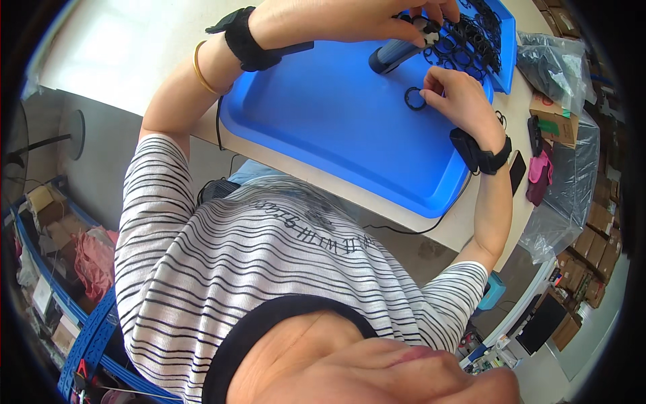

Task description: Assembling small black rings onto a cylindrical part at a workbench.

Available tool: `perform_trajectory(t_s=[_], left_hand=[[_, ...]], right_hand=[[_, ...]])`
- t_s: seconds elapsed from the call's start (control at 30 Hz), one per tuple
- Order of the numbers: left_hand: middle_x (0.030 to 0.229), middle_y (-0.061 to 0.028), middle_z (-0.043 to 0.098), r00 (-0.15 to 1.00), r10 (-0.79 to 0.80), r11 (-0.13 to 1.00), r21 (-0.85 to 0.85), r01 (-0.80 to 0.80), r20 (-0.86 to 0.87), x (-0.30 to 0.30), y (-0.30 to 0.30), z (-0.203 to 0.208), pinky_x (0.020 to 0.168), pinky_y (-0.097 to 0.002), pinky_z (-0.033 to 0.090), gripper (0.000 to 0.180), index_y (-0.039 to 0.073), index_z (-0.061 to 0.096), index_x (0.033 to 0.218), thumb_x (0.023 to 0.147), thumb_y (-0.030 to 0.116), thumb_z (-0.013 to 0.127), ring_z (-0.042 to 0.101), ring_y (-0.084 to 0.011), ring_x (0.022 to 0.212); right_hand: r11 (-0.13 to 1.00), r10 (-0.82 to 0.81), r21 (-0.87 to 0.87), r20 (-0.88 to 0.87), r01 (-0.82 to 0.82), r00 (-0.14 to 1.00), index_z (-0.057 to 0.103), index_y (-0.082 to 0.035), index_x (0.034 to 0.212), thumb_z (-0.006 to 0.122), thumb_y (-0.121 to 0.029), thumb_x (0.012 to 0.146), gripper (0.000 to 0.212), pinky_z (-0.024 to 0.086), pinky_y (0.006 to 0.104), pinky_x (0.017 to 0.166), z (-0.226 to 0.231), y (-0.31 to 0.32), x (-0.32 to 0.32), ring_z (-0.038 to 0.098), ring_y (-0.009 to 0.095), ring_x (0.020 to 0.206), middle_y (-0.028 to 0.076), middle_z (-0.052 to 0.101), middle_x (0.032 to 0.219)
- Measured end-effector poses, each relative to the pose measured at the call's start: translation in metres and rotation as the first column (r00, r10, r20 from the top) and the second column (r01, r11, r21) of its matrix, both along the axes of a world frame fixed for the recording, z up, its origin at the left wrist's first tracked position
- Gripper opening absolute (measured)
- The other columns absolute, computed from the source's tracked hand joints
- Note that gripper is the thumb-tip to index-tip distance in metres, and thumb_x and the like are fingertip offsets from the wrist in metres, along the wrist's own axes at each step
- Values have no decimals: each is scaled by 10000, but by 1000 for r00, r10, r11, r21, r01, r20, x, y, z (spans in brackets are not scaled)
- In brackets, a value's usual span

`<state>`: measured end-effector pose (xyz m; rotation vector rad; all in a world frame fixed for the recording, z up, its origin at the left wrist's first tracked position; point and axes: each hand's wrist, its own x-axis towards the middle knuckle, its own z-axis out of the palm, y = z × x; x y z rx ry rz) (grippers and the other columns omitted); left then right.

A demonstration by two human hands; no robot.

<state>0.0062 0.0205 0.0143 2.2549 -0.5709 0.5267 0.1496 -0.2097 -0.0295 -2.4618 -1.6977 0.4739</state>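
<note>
My left hand [410, 19] reaches across the far side of a blue tray [323, 111]. Its fingers close around the upper end of a dark grey-blue cylinder [400, 54], which tilts over the tray. A pale and black end piece [431, 35] shows between those fingers. Just to the right, my right hand [459, 94] pinches a thin black ring [414, 99] between thumb and forefinger, held apart from the cylinder. Many more black rings [474, 40] lie heaped in a blue bin [509, 47] at the tray's far right corner.
The tray sits on a pale table [128, 54]. A black cable [431, 229] runs along its near edge. On the table's right are a phone [517, 172], a pink and maroon item [539, 176], a cardboard box [555, 121] and clear plastic bags [552, 67].
</note>
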Motion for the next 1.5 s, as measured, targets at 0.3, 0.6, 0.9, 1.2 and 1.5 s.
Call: perform_trajectory(t_s=[0.3,0.6,0.9,1.2,1.5], left_hand=[[1115,-216,736,997,42,999,37,-40,-65,0,2,-2,881,-423,580,487,-1,559,1289,842,-3,752,716,-376,1028],[914,-151,711,985,162,987,3,-163,59,-26,-17,30,700,-381,559,379,-12,610,1191,847,18,765,706,-305,795],[891,-158,732,887,-299,890,-437,127,-351,-28,-31,14,650,-311,559,282,-72,530,1263,1009,33,597,691,-200,705],[952,-131,727,767,-498,686,-724,64,-405,-22,-33,2,640,-257,544,272,-60,497,1307,1053,38,513,656,-126,720],[983,-146,737,726,-562,617,-785,49,-396,-17,-31,-2,655,-261,567,299,-64,476,1334,1090,106,503,684,-148,731]], right_hand=[[989,-70,120,-105,83,992,654,-22,921,700,-190,864,183,510,372,670,25,-6,-12,665,276,696,118,711,808],[902,-80,337,-484,269,872,654,-26,945,690,-106,937,88,455,238,620,52,-32,-15,602,62,704,0,681,825],[845,11,355,-759,400,650,652,-32,960,713,-160,927,146,461,212,621,69,-38,-39,582,62,681,19,667,830],[829,89,395,-791,395,605,677,-22,1031,693,-205,1003,186,457,207,622,60,-38,-36,586,64,684,25,683,845],[855,48,359,-773,375,632,677,-23,1026,703,-202,993,183,456,209,613,62,-40,-39,588,66,674,34,690,826]])
